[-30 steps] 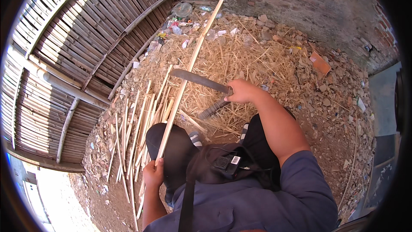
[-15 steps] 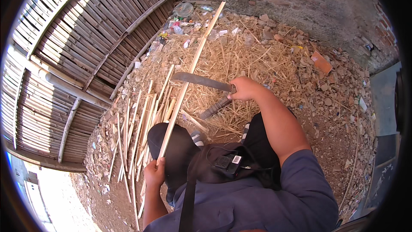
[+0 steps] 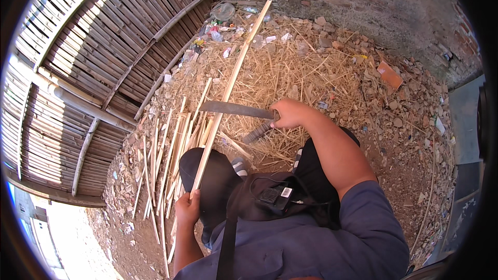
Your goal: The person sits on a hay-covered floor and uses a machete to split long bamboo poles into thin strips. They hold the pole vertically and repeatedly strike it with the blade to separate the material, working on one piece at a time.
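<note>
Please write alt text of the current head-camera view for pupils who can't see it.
A person's left hand grips the near end of a long pale strip; the right hand holds a large knife, its blade crossing over the strip. More strips lie at left, with straw-coloured scraps ahead and a brick wall beyond.

A long, pale strip point(image 3: 238, 67) slants forward, crossed by a dark, broad-bladed knife point(image 3: 241, 109).

Bright daylight, harshest at lower left, where the ground point(image 3: 78, 236) burns out to white; sun patches streak the slatted wall point(image 3: 116, 39). Straw point(image 3: 301, 72) and machete point(image 3: 236, 108) in soft shade, fairly sharp, little motion blur. Fisheye bows the brick wall point(image 3: 363, 8); black vignette at corners, bluish fringe along left rim.
</note>
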Motion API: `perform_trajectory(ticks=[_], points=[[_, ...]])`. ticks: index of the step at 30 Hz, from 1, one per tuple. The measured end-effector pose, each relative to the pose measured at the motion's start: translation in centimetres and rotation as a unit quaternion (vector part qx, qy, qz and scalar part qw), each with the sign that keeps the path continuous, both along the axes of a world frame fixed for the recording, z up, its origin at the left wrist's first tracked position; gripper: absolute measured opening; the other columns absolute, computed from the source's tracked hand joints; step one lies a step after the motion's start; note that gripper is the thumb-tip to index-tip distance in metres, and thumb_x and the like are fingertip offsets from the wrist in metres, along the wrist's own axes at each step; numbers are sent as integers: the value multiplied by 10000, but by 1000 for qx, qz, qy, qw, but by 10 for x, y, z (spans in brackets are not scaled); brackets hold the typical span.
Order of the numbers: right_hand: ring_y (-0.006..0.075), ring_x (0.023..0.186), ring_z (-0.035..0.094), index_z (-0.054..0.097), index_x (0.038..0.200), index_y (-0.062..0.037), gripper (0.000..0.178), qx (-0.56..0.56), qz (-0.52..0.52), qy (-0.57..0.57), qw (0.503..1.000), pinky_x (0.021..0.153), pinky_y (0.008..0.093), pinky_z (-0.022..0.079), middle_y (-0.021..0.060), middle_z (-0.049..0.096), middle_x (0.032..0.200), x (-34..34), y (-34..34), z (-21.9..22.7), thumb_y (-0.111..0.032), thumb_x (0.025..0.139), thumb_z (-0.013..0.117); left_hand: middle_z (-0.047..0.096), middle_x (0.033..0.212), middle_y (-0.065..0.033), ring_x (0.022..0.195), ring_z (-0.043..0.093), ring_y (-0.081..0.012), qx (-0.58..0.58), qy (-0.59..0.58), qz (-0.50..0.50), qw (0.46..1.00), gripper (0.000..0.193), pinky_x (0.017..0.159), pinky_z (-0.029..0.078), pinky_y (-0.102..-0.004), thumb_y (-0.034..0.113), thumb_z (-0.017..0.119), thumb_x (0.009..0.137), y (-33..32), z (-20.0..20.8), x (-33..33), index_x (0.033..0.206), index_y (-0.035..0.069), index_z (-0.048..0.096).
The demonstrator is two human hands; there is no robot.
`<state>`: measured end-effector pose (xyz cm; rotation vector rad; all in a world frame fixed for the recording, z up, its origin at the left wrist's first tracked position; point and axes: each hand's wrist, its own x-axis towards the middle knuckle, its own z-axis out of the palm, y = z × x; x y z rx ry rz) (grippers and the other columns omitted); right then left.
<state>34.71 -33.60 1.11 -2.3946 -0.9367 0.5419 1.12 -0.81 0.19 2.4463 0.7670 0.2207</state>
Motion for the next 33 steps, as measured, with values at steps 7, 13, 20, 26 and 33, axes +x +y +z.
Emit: perform_trajectory(ticks=[7,13,20,26,33], points=[[338,849,693,711,984,-49,357,-1,-4,-16,1000,750,437,530,169,708,879,-1,-2,0,-310,762,812,543,571,-147,540,525,-215,-4,19,5,1000,518,555,431,-399,443,684,932,2,-2,-1,714,-21,609],[323,823,667,706,1030,-43,365,-3,8,-2,1000,726,440,502,155,679,851,0,-3,2,-319,806,790,553,564,-134,536,517,-196,-20,12,8,1000,510,550,425,-396,442,684,932,-1,1,0,725,-21,625],[319,836,682,717,1015,-66,331,2,2,8,1000,734,432,513,150,697,863,1,-10,9,-298,790,795,519,539,-113,522,474,-167,-19,7,-5,1000,515,524,396,-385,427,687,935,8,-7,-2,692,-18,597],[339,836,682,714,1005,-53,338,-16,21,-30,999,735,439,515,162,696,865,-4,-7,10,-304,792,797,473,520,-110,508,441,-167,-42,-23,2,999,563,516,386,-394,457,690,934,2,-8,-6,656,-10,543],[335,869,692,721,1011,-73,327,-5,-47,-26,999,762,446,529,158,708,888,6,-13,14,-304,790,790,454,517,-94,520,433,-149,-10,-15,-11,1000,588,508,375,-384,482,693,930,5,-7,-4,653,-8,522]])
